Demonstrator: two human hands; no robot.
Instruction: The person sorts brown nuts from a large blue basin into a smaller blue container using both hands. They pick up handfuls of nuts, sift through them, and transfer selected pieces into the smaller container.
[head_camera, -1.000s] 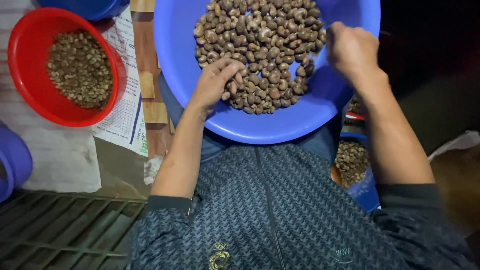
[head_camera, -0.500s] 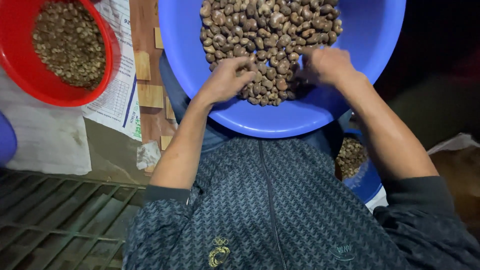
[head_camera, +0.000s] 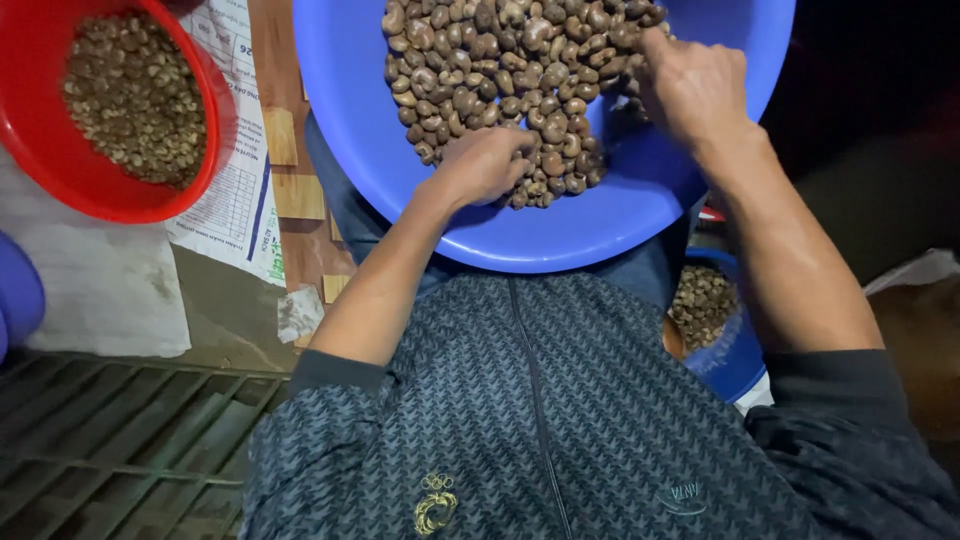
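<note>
A dim floor fills the background: a dark metal grate (head_camera: 110, 440) with ribbed bars at lower left, a patch of pale cloth or paper beside it, and a printed sheet (head_camera: 235, 200) lying under small blocks of light wood (head_camera: 285, 170). The right edge falls into darkness.

A wide, smooth blue plastic basin (head_camera: 400, 190) rests across the person's lap, glossy and round-rimmed. It carries a heap of brown nuts (head_camera: 500, 70), curved, kidney-shaped and mottled, some darker, some tan, with matt, slightly rough skins. The heap lies in the upper middle of the basin; the near wall is bare blue plastic.

The left hand (head_camera: 482, 165) sits at the heap's near edge, fingers curled down into the nuts, knuckles up; whether it pinches a nut cannot be told. The right hand (head_camera: 692, 88) lies on the heap's right flank, fingers bent and pressed among the nuts, likewise hiding what it may grip. The two hands are apart, with nuts between them.

To the left stands a round red plastic bowl (head_camera: 215, 120) holding smaller, duller, greyish-brown pieces. Beneath the right forearm a smaller blue tub (head_camera: 735, 355) shows similar brown pieces. The person wears a dark, finely patterned zip top (head_camera: 540, 420).
</note>
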